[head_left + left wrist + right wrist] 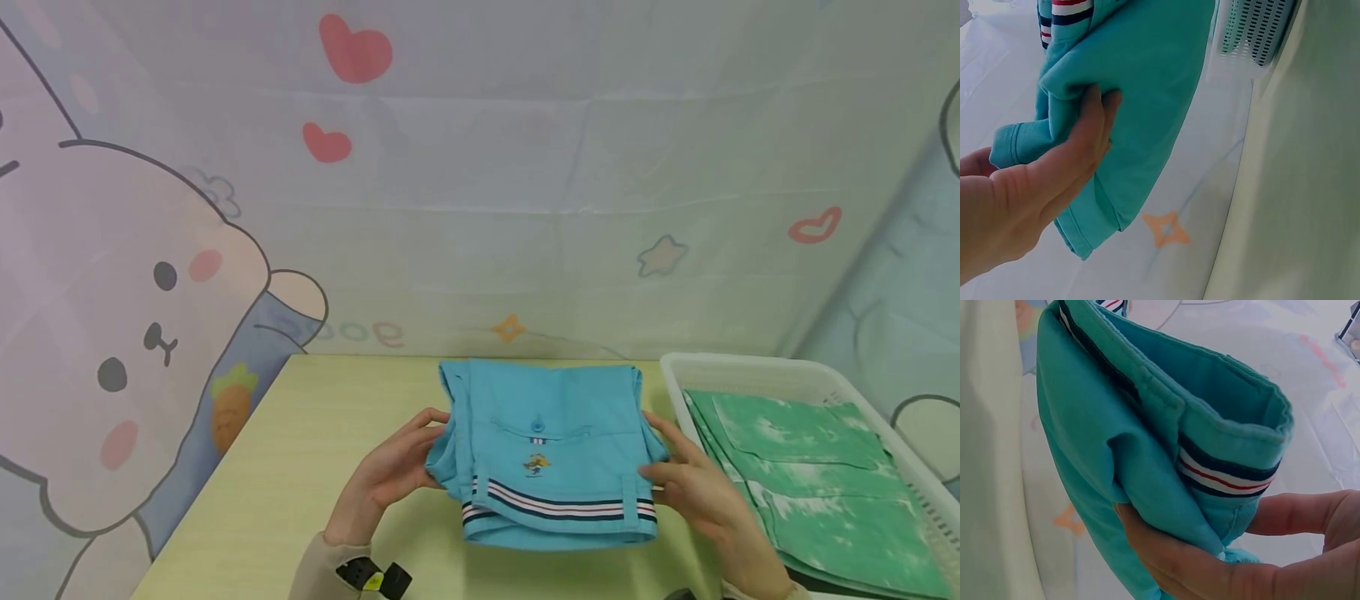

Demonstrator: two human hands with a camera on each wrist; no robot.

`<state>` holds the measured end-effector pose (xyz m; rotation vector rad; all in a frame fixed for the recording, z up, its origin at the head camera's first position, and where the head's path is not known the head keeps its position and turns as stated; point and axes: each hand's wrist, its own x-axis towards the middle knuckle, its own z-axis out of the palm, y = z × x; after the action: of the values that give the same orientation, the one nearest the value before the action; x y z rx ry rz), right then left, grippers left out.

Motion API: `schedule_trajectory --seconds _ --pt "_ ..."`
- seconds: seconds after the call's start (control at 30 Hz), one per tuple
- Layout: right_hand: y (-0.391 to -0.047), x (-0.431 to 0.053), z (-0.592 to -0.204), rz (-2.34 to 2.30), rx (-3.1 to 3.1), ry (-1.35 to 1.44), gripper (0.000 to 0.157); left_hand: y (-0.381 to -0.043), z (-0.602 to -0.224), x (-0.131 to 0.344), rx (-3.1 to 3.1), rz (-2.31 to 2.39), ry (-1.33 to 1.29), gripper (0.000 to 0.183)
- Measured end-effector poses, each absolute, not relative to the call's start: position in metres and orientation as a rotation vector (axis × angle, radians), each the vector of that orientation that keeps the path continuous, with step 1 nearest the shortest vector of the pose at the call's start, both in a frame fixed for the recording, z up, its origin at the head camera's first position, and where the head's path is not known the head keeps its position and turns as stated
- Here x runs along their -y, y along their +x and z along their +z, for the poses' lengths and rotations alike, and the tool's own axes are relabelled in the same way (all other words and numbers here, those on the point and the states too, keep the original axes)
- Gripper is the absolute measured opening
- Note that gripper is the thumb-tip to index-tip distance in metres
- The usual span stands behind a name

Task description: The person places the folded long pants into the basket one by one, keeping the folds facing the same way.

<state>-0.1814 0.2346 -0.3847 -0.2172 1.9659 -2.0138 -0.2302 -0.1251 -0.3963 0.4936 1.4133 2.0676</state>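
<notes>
A folded pair of turquoise pants (555, 467) is held up over the table in the head view, with the striped waistband toward me and a buttoned back pocket facing up. My left hand (397, 462) grips its left side, and my right hand (701, 487) grips the right side, thumb on top. Seen from the left wrist, the fingers (1088, 128) press against the underside of the pants (1147, 87). The right wrist view looks into the open waistband (1235, 447), while fingers and thumb of that hand pinch the folded edge.
On the right of the pale yellow table (322, 442) stands a white plastic basket (750, 362), close beside my right hand. Folded green-and-white patterned clothing (840, 500) lies in it. A cartoon-printed cloth backdrop (480, 208) hangs behind the table.
</notes>
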Motion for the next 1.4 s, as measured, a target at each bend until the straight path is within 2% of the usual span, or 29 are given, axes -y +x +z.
schedule_trajectory --seconds 0.3,0.73,1.03,1.4 --pt "-0.180 -0.242 -0.382 -2.014 -1.954 -0.246 0.078 -0.226 -0.394 0.122 -1.332 2.091 0.557 0.023" --pt "-0.172 -0.259 -0.379 -2.047 -1.904 -0.338 0.060 -0.226 -0.395 0.115 -1.239 2.087 0.619 0.026" --pt "-0.172 -0.271 -0.378 -1.981 -1.888 -0.438 0.069 -0.222 -0.393 0.110 -1.194 2.084 0.653 0.027" --pt "-0.170 -0.279 -0.375 -1.947 -2.004 -0.294 0.078 -0.221 -0.395 0.102 -1.112 2.093 0.701 0.030"
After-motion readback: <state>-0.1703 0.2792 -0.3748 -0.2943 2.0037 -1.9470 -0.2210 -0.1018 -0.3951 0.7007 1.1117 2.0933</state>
